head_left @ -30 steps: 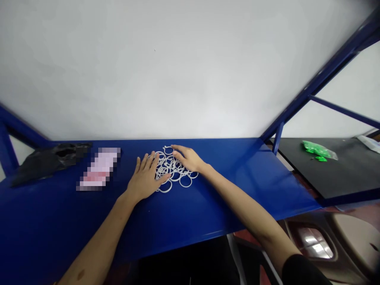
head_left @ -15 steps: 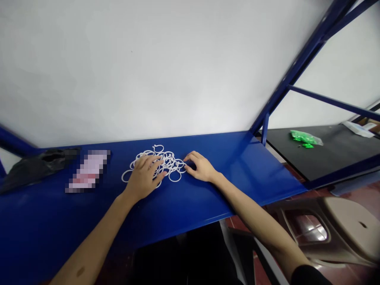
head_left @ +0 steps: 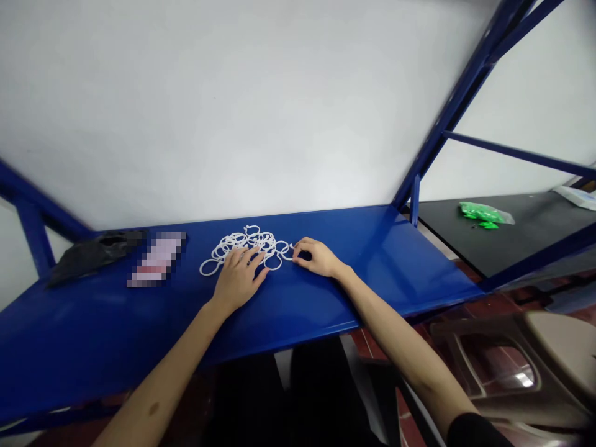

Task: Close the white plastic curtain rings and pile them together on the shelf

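Note:
A loose pile of white rings, thin loops with small knob-like clasps, lies on the blue tabletop. My left hand rests palm down over the front of the pile, fingers spread and hiding some of the rings. At the right edge of the pile, my right hand pinches the end of one white ring between thumb and fingertips. That ring still lies against its neighbours.
Left of the pile are a pixelated pinkish packet and a dark crumpled bag. Blue metal posts frame the table. On a black surface to the right lies a bag of green pieces. A beige plastic stool stands below.
My right hand has closed its thumb and fingers on a ring at the pile's edge. The left hand has slid slightly toward the near side of the pile. The camera view has shifted a little.

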### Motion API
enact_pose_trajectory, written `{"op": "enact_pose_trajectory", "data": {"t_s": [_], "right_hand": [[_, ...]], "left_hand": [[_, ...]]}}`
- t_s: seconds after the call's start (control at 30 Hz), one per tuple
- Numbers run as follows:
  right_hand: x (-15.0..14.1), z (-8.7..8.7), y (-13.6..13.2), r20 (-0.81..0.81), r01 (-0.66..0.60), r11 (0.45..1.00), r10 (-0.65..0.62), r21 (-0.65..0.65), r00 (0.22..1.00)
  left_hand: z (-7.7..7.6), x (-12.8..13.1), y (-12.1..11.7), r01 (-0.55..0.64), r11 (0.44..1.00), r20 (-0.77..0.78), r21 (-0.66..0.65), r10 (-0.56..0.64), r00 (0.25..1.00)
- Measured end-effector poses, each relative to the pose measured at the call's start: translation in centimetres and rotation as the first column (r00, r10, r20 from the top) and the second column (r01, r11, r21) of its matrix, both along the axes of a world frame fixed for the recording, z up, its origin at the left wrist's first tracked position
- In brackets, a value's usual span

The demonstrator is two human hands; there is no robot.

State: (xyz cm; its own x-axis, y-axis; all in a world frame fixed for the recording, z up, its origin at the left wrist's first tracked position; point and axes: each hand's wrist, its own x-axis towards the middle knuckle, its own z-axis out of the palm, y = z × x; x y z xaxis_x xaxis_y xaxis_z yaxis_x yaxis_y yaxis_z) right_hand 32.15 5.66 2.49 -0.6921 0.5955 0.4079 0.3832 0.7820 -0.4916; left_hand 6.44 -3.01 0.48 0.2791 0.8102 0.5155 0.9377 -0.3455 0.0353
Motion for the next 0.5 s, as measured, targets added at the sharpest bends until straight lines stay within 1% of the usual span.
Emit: {"op": "enact_pose_trajectory", "data": {"t_s": [0.07,0.13,0.2,0.23,0.3,0.37,0.43,0.5], "right_hand": [[0.1,0.1,-0.2,-0.053,0.02,1.0,-0.021,-0.008,0.998],[-0.1,0.1,-0.4,-0.135,0.026,0.999,-0.031,-0.038,0.99],[-0.5,0.1,-0.7,-0.234,0.005,0.997,-0.023,-0.073,0.972],[-0.7,0.1,-0.9,-0.28,-0.007,0.997,-0.016,-0.082,0.96],[-1.1,0.1,-1.2,-0.35,-0.007,0.997,-0.02,-0.074,0.937],[-1.5,0.0,-1.5,-0.414,0.031,0.995,-0.067,-0.092,0.908],[-2.0,-0.1,-1.8,-0.483,0.067,0.983,-0.142,-0.169,0.864],[-2.4,-0.2,-2.0,-0.514,0.077,0.965,-0.2,-0.251,0.834]], "left_hand": [[0.6,0.5,0.1,0.027,1.0,0.046,-0.003,-0.027,0.999],[1.4,1.6,0.8,0.064,0.998,0.125,-0.02,-0.061,0.99],[2.0,2.9,2.0,0.065,0.997,0.261,-0.052,-0.049,0.964],[2.2,3.6,2.8,0.057,0.997,0.288,-0.06,-0.038,0.957],[2.3,4.7,4.1,0.052,0.996,0.33,-0.067,-0.027,0.944],[2.2,5.1,5.0,0.052,0.996,0.375,-0.067,-0.023,0.927],[2.0,5.1,5.1,0.051,0.997,0.424,-0.062,-0.02,0.905],[1.9,4.7,4.7,0.06,0.996,0.491,-0.063,-0.022,0.871]]}}
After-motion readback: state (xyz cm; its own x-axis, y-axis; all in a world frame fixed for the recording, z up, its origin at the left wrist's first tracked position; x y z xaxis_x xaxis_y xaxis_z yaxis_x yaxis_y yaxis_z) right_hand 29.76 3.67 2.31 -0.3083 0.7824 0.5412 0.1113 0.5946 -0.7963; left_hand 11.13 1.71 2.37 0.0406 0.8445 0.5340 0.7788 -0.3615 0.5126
